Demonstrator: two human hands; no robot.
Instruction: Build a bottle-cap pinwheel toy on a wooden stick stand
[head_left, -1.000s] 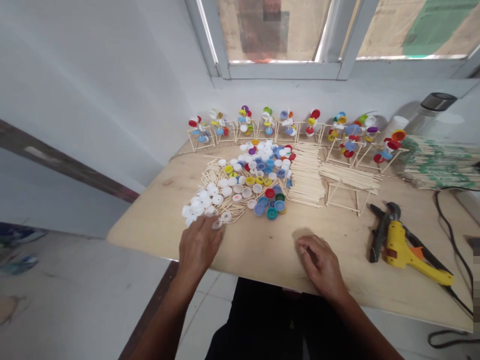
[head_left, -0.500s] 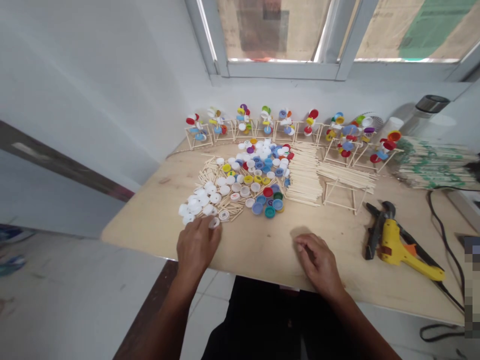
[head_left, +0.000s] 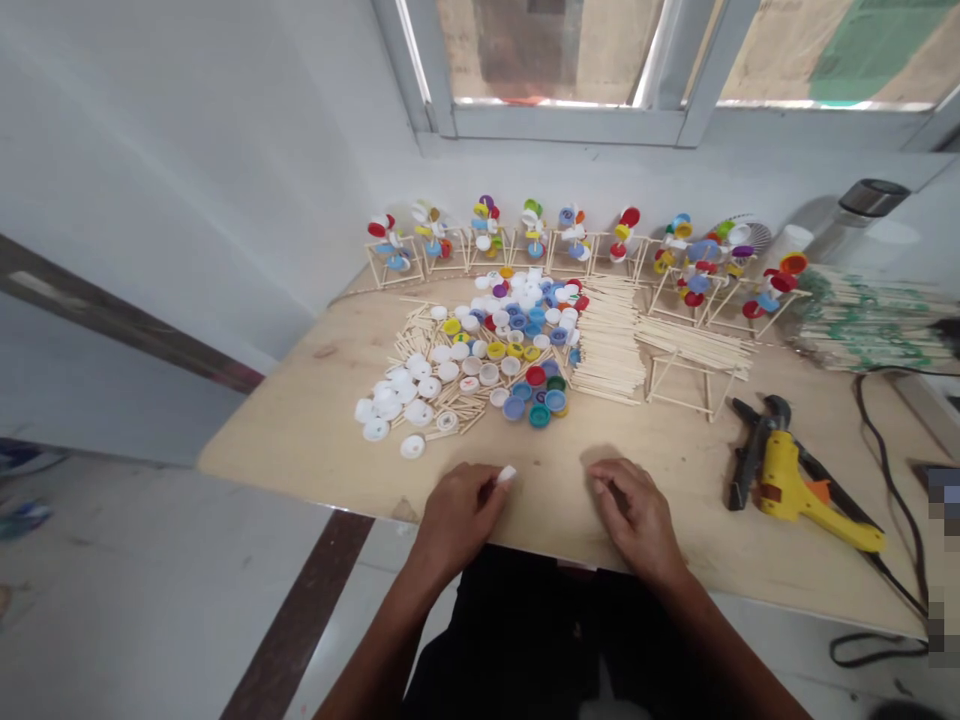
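Between the thumb and fingers of my left hand [head_left: 461, 515] is a small white bottle cap [head_left: 507, 474], held just above the table's front part. My right hand [head_left: 637, 515] rests on the table to its right, fingers curled in and thumb near them; whether anything is in that grip cannot be seen. Beyond my left hand lies a pile of white bottle caps [head_left: 401, 392], with a single white cap [head_left: 412, 446] at its near edge. Coloured bottle caps [head_left: 514, 407] and short cut sticks [head_left: 420, 340] are mixed into the heap.
Long wooden sticks [head_left: 611, 340] lie beside a stick frame [head_left: 690, 385]. A yellow glue gun [head_left: 784, 480] and black-handled cutters [head_left: 748, 465] lie at right, near a black cable [head_left: 889, 470]. Cap-and-stick models [head_left: 532, 235] line the wall. Bagged sticks [head_left: 870, 315] and a flask [head_left: 862, 215] stand at back right.
My left hand has moved right, away from the white cap pile, with a white bottle cap in its fingers. My right hand has stayed almost in place.
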